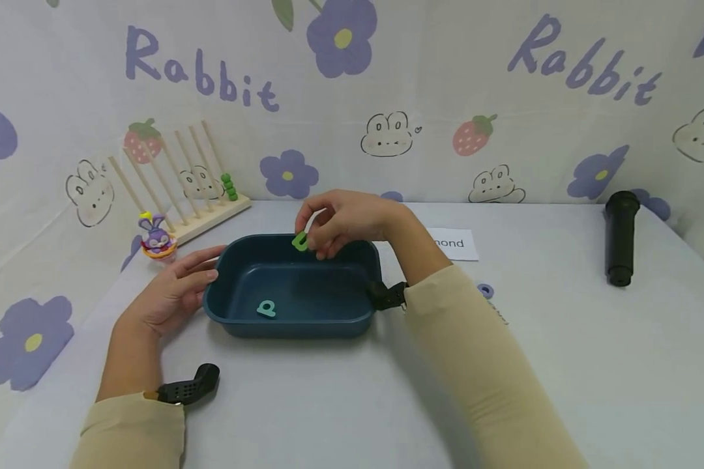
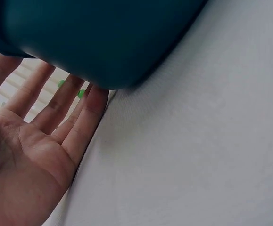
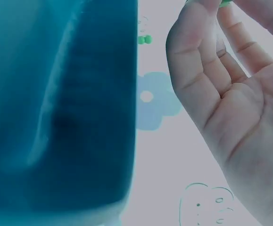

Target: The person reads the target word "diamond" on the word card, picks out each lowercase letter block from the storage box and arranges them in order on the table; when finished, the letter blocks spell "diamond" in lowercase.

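Observation:
A dark teal plastic basin stands on the white table. Over its back rim, my right hand pinches a small green plastic letter between thumb and fingertips. Only a sliver of that green letter shows at the top of the right wrist view. On the basin's floor, toward the front left, lies a teal plastic letter. My left hand rests against the basin's left end, its fingers loosely extended. Seen from the left wrist, the fingertips of this hand touch the outer wall under the rim.
Behind the basin at left stands a wooden peg rack with green beads on one peg, and a purple rabbit figure before it. A printed card and a purple letter lie partly behind my right arm. A black cylinder stands far right.

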A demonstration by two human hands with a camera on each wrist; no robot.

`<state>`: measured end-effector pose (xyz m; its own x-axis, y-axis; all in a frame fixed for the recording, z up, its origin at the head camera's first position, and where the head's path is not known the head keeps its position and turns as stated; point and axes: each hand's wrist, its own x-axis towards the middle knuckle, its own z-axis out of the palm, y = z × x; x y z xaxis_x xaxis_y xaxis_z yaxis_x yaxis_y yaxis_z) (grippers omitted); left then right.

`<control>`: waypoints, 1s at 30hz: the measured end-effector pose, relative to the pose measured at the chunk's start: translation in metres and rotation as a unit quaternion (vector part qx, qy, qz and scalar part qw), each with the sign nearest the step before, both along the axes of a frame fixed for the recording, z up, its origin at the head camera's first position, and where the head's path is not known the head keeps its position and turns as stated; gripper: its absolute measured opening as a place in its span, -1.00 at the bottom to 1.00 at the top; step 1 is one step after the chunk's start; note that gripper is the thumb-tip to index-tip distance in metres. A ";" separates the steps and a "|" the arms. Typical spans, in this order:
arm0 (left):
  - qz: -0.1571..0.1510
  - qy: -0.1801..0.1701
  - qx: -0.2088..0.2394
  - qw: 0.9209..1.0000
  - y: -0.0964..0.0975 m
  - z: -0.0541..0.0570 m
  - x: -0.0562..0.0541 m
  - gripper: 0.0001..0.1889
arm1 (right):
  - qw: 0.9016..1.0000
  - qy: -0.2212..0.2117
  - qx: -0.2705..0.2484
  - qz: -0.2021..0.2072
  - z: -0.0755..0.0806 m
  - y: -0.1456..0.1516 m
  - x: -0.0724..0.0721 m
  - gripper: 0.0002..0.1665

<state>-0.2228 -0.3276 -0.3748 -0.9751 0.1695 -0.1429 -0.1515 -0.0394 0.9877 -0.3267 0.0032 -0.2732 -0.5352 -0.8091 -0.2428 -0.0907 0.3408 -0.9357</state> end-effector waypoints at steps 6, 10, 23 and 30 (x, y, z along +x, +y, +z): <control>-0.007 0.000 -0.003 1.000 -0.001 -0.002 0.001 -0.46 | 1.000 0.011 0.000 -0.017 0.006 0.016 0.005 -0.75; -0.006 -0.002 0.002 1.000 -0.001 -0.002 0.002 -0.46 | 0.999 0.011 -0.012 -0.041 0.006 0.030 0.006 -0.76; -0.007 -0.007 0.010 1.000 -0.001 -0.004 0.003 -0.48 | 0.995 0.045 -0.018 -0.087 -0.003 0.073 0.014 -0.75; -0.013 0.000 0.014 1.000 0.000 -0.001 0.001 -0.51 | 0.991 0.075 -0.030 -0.108 -0.007 0.095 0.020 -0.65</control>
